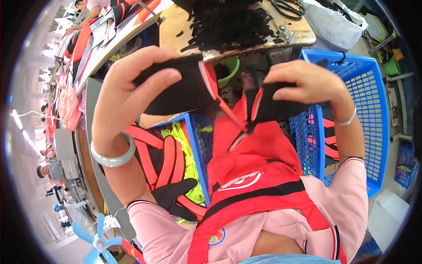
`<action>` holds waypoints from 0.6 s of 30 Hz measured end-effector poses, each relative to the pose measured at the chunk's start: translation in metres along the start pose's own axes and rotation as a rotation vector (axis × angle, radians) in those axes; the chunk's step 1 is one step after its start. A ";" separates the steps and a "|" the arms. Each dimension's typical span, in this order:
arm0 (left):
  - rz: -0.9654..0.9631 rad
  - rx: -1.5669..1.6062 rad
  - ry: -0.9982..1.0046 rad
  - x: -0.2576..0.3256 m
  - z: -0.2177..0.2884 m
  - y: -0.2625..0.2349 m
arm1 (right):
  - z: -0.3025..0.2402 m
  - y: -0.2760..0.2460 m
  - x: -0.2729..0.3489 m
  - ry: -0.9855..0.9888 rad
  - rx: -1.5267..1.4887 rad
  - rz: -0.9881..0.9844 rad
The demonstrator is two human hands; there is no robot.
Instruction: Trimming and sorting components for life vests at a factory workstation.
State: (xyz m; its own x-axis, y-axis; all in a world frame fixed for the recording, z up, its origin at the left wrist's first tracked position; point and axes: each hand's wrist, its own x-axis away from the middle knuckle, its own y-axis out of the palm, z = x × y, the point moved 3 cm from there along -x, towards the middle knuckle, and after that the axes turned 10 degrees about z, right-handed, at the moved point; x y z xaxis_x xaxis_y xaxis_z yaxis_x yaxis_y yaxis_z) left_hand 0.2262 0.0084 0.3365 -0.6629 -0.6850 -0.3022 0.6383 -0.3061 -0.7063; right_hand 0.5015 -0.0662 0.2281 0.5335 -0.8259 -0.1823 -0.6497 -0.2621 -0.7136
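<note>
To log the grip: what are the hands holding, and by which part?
Red-edged black fabric: the left hand grips its left end, the right hand its right end. I can't tell if it's one piece.

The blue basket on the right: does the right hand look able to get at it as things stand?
Probably yes: the blue basket appears close beside the right hand, and nothing seems to block the way, though that hand may first need to release the black piece.
</note>
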 end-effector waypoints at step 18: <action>0.363 0.191 -0.067 0.087 -0.022 -0.001 | -0.098 0.028 0.013 -0.159 -0.324 0.188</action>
State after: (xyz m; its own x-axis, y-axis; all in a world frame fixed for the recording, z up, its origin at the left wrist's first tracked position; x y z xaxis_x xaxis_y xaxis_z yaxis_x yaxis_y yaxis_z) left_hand 0.1591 -0.0368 0.2971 -0.3584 -0.8106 -0.4630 0.8914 -0.1498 -0.4278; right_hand 0.4368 -0.1330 0.2724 0.4495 -0.7936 -0.4100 -0.8676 -0.2786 -0.4119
